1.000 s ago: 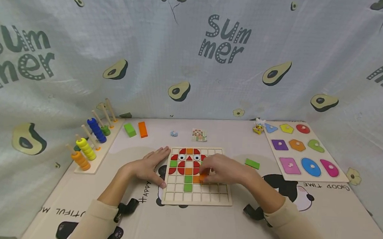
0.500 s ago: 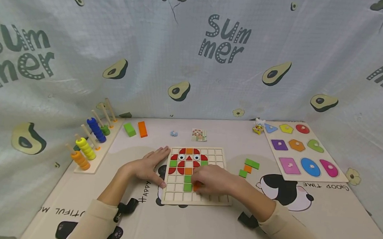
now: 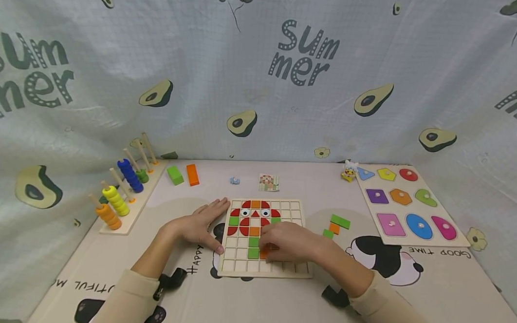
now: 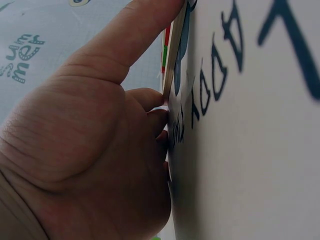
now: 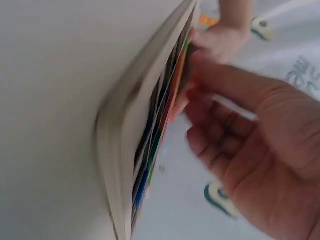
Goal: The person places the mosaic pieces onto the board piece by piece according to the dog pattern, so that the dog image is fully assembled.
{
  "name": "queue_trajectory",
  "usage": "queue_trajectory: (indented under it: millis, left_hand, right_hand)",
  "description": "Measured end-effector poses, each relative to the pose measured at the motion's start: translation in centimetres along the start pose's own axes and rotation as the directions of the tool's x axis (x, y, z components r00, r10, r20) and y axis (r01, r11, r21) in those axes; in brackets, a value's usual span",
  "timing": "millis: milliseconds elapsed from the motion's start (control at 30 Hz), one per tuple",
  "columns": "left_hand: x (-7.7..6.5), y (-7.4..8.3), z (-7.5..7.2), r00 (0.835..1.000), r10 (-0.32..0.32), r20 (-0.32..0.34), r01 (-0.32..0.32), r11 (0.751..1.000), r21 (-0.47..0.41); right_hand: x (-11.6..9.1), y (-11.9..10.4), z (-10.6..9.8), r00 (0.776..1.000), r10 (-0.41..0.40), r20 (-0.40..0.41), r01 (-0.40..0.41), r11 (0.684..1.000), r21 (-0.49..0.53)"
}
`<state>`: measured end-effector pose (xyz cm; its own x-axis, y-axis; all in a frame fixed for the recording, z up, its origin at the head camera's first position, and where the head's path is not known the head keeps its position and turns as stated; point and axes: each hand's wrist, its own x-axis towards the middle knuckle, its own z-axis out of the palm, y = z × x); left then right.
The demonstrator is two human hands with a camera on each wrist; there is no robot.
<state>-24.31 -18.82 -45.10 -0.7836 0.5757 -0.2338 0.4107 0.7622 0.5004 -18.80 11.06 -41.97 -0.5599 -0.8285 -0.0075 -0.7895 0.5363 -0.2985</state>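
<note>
A wooden grid board (image 3: 235, 266) lies in the middle, bearing red, green and orange tiles and two eye tiles in a face-like pattern. My left hand (image 3: 200, 226) rests at its left edge with fingers spread. In the left wrist view, the thumb of the left hand (image 4: 85, 135) lies along the board's side. My right hand (image 3: 291, 242) is over the lower middle of the grid, thumb and fingers pinching an orange tile (image 3: 264, 253) beside a green tile (image 3: 253, 253). The right wrist view shows the right hand (image 5: 250, 130) blurred at the board; its fingers partly hide the tile.
Green and orange tiles (image 3: 340, 221) lie right of the board. Behind it are a small picture card (image 3: 268, 182), a blue figure (image 3: 235, 181), a green block (image 3: 176, 175) and an orange block (image 3: 193, 175). A peg stacker (image 3: 126, 215) stands left, a shape puzzle (image 3: 414, 208) right.
My right hand has moved down and slightly left across the board, uncovering tiles on the table to the right. It has barely shifted in the last half second. The left hand stays put.
</note>
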Motion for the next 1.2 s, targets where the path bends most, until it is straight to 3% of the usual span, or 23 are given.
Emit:
queue_trajectory:
  millis: [167,300,467,633,733,967,1200]
  left_hand:
    - [0.0,0.1,-0.1,1.0,-0.004,0.007,0.004,1.0,-0.001]
    - [-0.1,0.1,-0.1,1.0,0.006,0.001,-0.006,1.0,-0.006]
    - [-0.1,0.1,0.1,1.0,0.002,-0.001,-0.002,1.0,-0.008]
    - [-0.1,0.1,0.2,1.0,0.003,-0.004,-0.003,1.0,-0.006]
    - [-0.1,0.1,0.2,1.0,0.005,-0.004,-0.005,1.0,-0.01]
    - [-0.1,0.1,0.1,1.0,0.002,-0.001,-0.002,1.0,-0.008]
    - [0.1,-0.1,0.1,1.0,0.004,0.006,-0.004,1.0,0.003]
  right_hand:
    - [-1.9,2.2,-3.1,0.994,0.098,-0.047,-0.093,0.992,0.086]
    - [-4.7,5.4,-5.5,0.96,0.269,-0.081,-0.256,0.956,0.14]
    - [-7.8,9.4,-6.2,0.901,0.431,0.051,-0.43,0.869,0.244]
    - [-9.3,12.5,-4.9,0.876,0.451,0.17,-0.482,0.811,0.331]
    - [-9.4,13.2,-4.3,0.886,0.428,0.177,-0.464,0.816,0.345]
    - [-9.1,12.9,-4.3,0.867,0.471,0.163,-0.499,0.816,0.293]
    - [-8.7,12.7,-4.3,0.904,0.406,0.136,-0.428,0.862,0.27]
